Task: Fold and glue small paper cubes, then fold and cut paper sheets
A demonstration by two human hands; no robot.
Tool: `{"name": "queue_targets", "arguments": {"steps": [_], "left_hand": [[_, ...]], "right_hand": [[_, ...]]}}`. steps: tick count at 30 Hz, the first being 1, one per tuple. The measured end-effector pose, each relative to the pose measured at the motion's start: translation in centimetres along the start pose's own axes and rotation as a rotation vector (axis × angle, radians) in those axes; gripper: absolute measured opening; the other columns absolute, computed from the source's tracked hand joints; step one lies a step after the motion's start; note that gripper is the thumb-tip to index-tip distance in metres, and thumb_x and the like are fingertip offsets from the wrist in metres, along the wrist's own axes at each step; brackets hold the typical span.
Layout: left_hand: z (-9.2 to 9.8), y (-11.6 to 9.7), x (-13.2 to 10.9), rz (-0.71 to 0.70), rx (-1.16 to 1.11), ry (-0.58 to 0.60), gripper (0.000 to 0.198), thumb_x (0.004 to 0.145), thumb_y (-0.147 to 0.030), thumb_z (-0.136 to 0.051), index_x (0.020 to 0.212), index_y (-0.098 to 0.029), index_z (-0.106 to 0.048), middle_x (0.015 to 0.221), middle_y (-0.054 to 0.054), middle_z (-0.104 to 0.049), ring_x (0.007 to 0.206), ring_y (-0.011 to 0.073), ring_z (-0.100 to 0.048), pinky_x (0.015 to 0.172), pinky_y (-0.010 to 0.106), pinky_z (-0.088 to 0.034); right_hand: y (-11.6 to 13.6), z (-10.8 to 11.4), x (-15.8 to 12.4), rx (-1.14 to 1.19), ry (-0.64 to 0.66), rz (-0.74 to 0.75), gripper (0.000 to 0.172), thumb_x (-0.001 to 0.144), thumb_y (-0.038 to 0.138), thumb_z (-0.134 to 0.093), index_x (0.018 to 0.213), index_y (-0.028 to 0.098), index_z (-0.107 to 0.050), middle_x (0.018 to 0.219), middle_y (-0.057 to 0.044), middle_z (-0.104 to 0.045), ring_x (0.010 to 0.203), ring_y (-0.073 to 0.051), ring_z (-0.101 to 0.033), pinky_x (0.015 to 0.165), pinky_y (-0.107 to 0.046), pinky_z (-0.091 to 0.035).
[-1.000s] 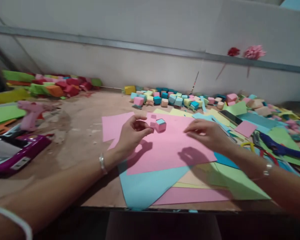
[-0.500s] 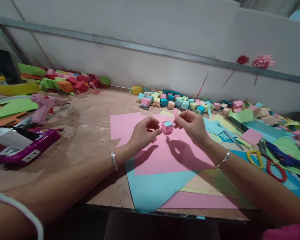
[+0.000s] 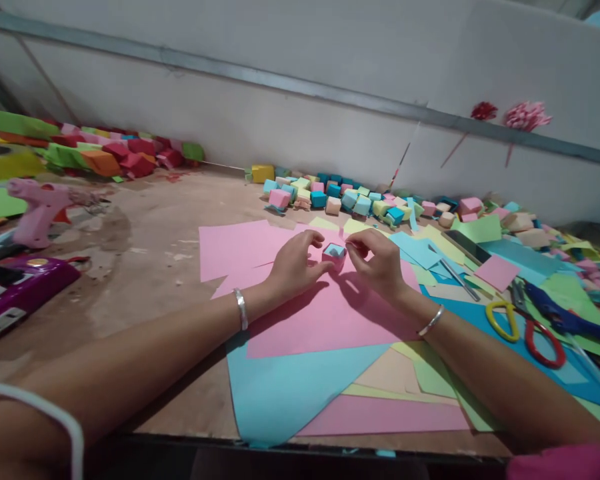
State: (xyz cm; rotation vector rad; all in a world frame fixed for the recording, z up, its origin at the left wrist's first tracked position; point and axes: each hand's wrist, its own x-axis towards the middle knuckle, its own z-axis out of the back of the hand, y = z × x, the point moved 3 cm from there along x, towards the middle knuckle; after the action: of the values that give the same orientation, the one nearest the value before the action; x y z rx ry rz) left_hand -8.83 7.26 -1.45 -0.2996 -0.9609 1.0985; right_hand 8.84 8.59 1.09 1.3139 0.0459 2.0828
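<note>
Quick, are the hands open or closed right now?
Left hand: partly open, curled beside the small box; can't tell if they touch.
Right hand: curled at the box's other side; can't tell if it's holding anything.

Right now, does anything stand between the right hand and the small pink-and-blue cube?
Nothing visible does: the right hand is close beside the cube, with the left hand on its opposite side. Contact is unclear.

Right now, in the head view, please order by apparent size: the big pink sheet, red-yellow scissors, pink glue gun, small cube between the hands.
1. Big pink sheet
2. Scissors and pink glue gun: too alike to rank
3. Small cube
</note>
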Motion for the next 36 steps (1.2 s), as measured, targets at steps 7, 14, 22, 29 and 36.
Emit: {"name": "queue_targets", "arguments": {"steps": [7, 14, 22, 29, 36], "left_hand": [[-0.1, -0.9, -0.5, -0.058, 0.073, 0.105, 0.020, 0.079, -0.017, -0.070, 0.095, -0.020, -0.061, 0.099, 0.004, -0.069, 0.096, 0.0231, -0.063, 0.085, 0.039, -0.051], [-0.2, -1.2, -0.6, -0.126, 0.009, 0.086, 0.015, 0.078, -0.014, -0.069, 0.085, -0.020, -0.058, 0.110, 0.006, -0.068, 0.109, 0.0245, -0.062, 0.095, 0.042, -0.048], [-1.0, -0.4, -0.1, 0.034, -0.226, 0.100, 0.030, 0.074, -0.021, -0.071, 0.098, -0.020, -0.053, 0.105, 0.006, -0.062, 0.089, 0.0191, -0.064, 0.076, 0.036, -0.057], [-1.4, 0.0, 0.0, 0.076, -0.288, 0.070, 0.034, 0.072, -0.021, -0.074, 0.097, -0.020, -0.051, 0.095, 0.005, -0.060, 0.082, 0.0164, -0.064, 0.070, 0.033, -0.058], [-0.9, -0.4, -0.5, 0.116, -0.341, 0.042, 0.049, 0.072, -0.022, -0.076, 0.112, -0.021, -0.046, 0.099, 0.006, -0.062, 0.085, 0.0171, -0.065, 0.072, 0.032, -0.058]], "right_hand": [[-0.6, -0.7, -1.0, -0.075, -0.081, 0.029, 0.010, 0.088, 0.017, -0.057, 0.085, 0.021, -0.066, 0.084, -0.004, -0.072, 0.076, -0.019, -0.062, 0.071, -0.034, -0.046], [-0.6, -0.8, -1.4, -0.268, -0.008, 0.131, 0.018, 0.092, 0.019, -0.052, 0.080, 0.020, -0.066, 0.074, -0.002, -0.069, 0.075, -0.019, -0.059, 0.073, -0.034, -0.039], [-0.7, -1.1, -1.7, -0.328, 0.029, 0.147, 0.017, 0.094, 0.020, -0.050, 0.082, 0.020, -0.062, 0.072, -0.002, -0.067, 0.071, -0.018, -0.056, 0.070, -0.034, -0.032], [-0.7, -1.0, -1.7, -0.324, 0.047, 0.087, 0.013, 0.092, 0.019, -0.049, 0.083, 0.020, -0.059, 0.075, -0.004, -0.066, 0.071, -0.020, -0.054, 0.071, -0.035, -0.036], [-0.2, -0.5, -1.7, -0.263, 0.063, 0.180, 0.015, 0.089, 0.016, -0.056, 0.079, 0.020, -0.067, 0.079, -0.005, -0.068, 0.079, -0.020, -0.055, 0.072, -0.034, -0.041]]}}
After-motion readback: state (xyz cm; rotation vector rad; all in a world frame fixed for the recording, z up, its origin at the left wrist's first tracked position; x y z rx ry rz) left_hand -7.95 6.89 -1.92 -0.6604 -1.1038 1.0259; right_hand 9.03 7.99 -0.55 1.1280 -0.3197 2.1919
